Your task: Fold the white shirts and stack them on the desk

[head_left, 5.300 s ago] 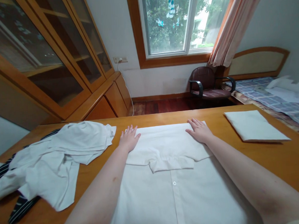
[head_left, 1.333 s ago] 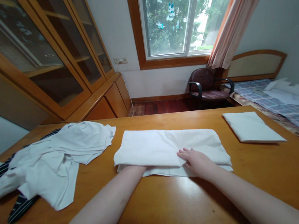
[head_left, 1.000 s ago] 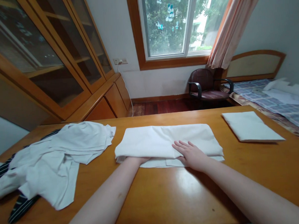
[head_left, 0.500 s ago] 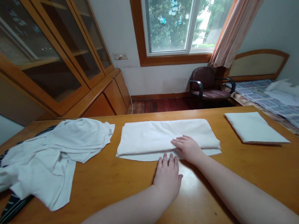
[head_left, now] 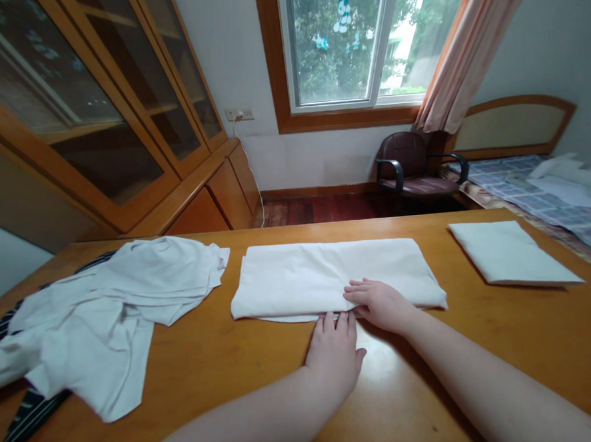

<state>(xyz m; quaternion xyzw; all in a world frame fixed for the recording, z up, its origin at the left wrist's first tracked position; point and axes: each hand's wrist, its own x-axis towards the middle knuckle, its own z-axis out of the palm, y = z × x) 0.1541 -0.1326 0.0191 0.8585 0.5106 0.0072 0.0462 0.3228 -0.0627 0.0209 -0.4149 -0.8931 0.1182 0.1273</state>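
A folded white cloth garment (head_left: pixel 299 277) lies as a long, flat rectangle across the middle of the wooden table. Its exact kind does not show. My left hand (head_left: pixel 335 355) rests palm down at its near edge, fingers stretched out, the tips touching the lower layer that peeks out there. Flat on the near right part of the upper layer lies my right hand (head_left: pixel 381 304), its fingers extended to the left. Neither hand grips anything. The palms and the cloth beneath the right hand are hidden.
Loose white garments (head_left: pixel 105 312) with a black striped piece (head_left: pixel 34 414) are heaped on the table's (head_left: pixel 227 405) left. A neatly folded white cloth (head_left: pixel 512 251) lies at the right. Beyond the far edge stand an armchair (head_left: pixel 405 164), a bed and a glass-doored cabinet (head_left: pixel 131 77).
The upper layer has come toward me and now covers most of the lower strip at the near edge. My right hand has moved slightly nearer and to the right with it.
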